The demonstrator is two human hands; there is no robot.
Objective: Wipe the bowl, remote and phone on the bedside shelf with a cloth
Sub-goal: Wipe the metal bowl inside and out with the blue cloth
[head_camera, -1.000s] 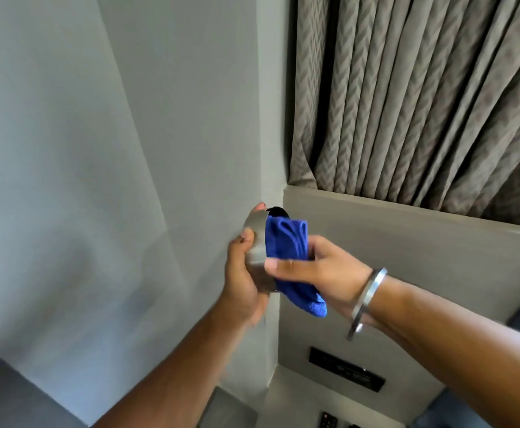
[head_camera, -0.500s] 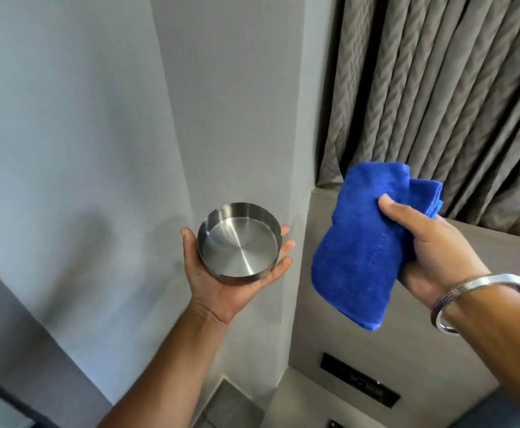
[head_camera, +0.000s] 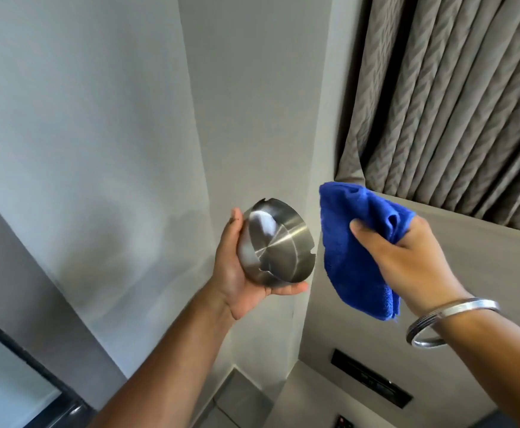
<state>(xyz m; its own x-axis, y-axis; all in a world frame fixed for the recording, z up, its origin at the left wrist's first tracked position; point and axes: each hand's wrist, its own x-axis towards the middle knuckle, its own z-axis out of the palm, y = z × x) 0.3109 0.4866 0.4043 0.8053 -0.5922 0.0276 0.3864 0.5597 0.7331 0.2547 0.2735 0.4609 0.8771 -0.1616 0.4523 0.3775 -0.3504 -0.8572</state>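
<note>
Left hand (head_camera: 237, 273) grips steel bowl (head_camera: 279, 245) in air, underside facing camera, tilted. Right hand (head_camera: 407, 261) pinches blue cloth (head_camera: 351, 248), hanging just beside bowl, not touching. Hands apart. Bangle (head_camera: 450, 322) on right wrist.

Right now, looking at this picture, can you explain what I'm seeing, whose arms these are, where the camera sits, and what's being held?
There is no machine here: these are a person's two bare arms, filmed by a wide-angle camera worn on their head, so you see what they see. The left hand grips a round brushed-steel bowl with small notches in its rim, tipped on its side so its flat underside faces the camera. The right hand, with a silver metal bangle on the wrist, grips a folded blue microfibre cloth, held just beside the bowl and apart from it. Behind are a grey wall and beige pleated curtains. The shelf surface is mostly out of frame; a dark object at the bottom edge is too cut off to identify.
</note>
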